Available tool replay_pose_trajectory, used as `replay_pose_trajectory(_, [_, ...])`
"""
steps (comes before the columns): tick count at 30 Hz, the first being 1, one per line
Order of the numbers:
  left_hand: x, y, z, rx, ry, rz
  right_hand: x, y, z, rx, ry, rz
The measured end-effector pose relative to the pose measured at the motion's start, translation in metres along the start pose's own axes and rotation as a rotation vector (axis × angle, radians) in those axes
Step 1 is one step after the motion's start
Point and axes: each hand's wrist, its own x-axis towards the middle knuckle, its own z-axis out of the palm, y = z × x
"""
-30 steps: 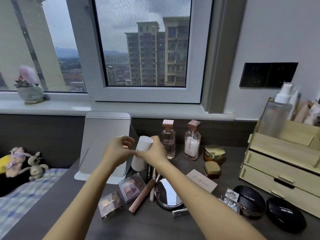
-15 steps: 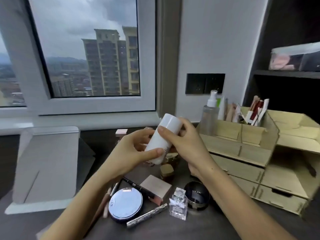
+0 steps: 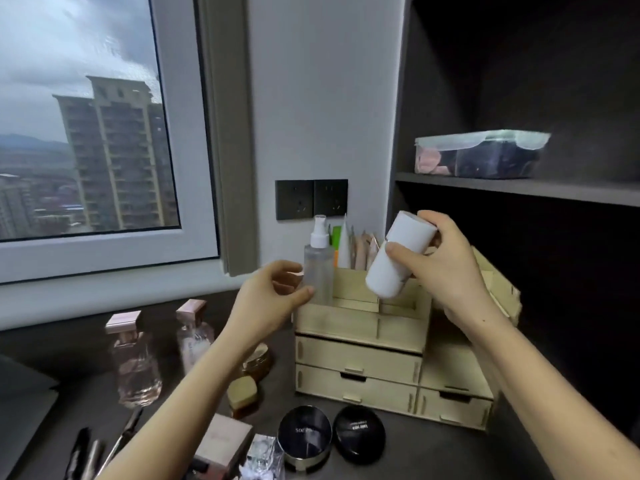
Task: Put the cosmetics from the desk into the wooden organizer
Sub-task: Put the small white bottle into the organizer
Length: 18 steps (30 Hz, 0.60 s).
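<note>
Right hand (image 3: 446, 268) grips white bottle (image 3: 400, 254), tilted, above wooden organizer (image 3: 363, 344) top compartments. Left hand (image 3: 266, 299) empty, fingers loosely curled, just left of organizer, near clear spray bottle (image 3: 318, 268) standing in it.

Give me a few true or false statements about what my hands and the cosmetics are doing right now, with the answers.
1. The right hand holds the white bottle tilted above the wooden organizer. True.
2. The left hand grips a perfume bottle. False: it is open and holds nothing.
3. A clear spray bottle stands in the organizer. True.
4. Both black compacts sit inside a drawer. False: they lie on the desk.
</note>
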Motion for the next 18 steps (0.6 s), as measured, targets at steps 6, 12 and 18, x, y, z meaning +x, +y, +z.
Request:
replay_pose_trajectory(6, [0.03, -0.003, 0.017, 0.092, 0.037, -0.027, 0.038, 0.003, -0.015, -0.016, 0.126, -0.009])
replay_pose_trajectory(12, [0.045, -0.004, 0.031, 0.122, -0.008, -0.076, 0.054, 0.008, -0.014, -0.007, 0.3, -0.059])
replay_pose_trajectory(18, [0.055, -0.008, 0.04, 0.221, -0.054, -0.093, 0.048, 0.033, 0.039, -0.297, -0.18, 0.026])
